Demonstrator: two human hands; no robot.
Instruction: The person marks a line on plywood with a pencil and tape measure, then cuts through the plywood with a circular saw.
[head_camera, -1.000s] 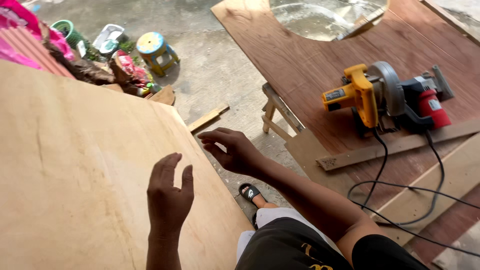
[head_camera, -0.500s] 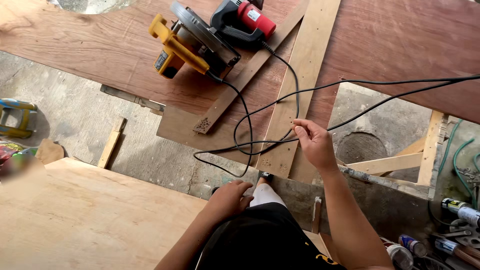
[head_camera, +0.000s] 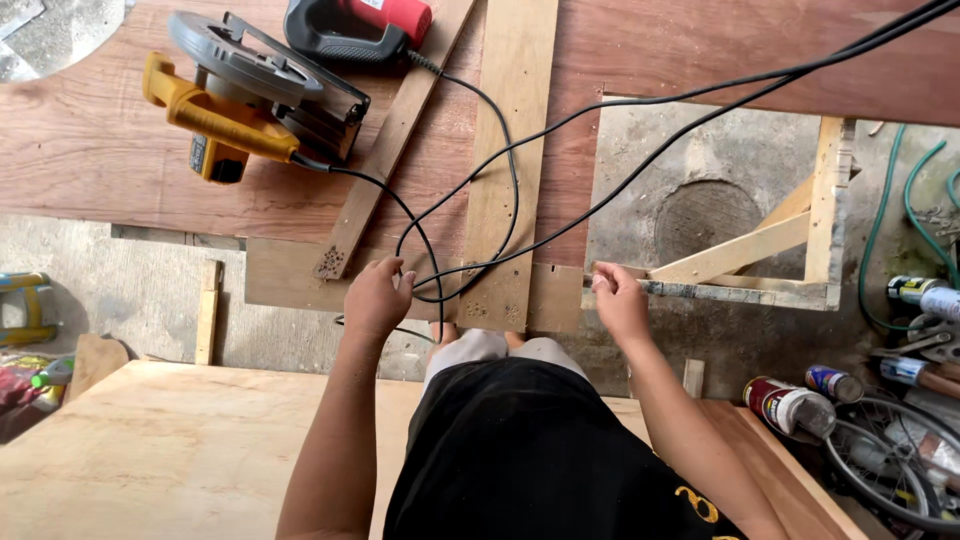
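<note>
Left hand (head_camera: 378, 297) clenched on looped black power cords (head_camera: 470, 270); right hand (head_camera: 618, 300) pinching them. Tugging risks dragging the upper-left yellow circular saw (head_camera: 250, 95).

Both hands, left (head_camera: 377, 298) and right (head_camera: 620, 300), grip black cords (head_camera: 480, 265) below a yellow circular saw (head_camera: 250, 95).

My left hand (head_camera: 378, 298) sits in a tangle: black cords (head_camera: 520, 190) loop off toward 12 and 1 o'clock, crossing the pale plank (head_camera: 515, 120) ahead. At 11 o'clock the yellow circular saw (head_camera: 250, 100) and the red tool (head_camera: 360, 25) block the reddish sheet (head_camera: 80, 150). My right hand (head_camera: 620, 300) has the wooden frame (head_camera: 830, 200) from 1 to 3 o'clock, with cans (head_camera: 790, 405) and a wheel (head_camera: 890, 460) at 4. Bare concrete (head_camera: 110, 290) lies open at 9 o'clock.
</note>
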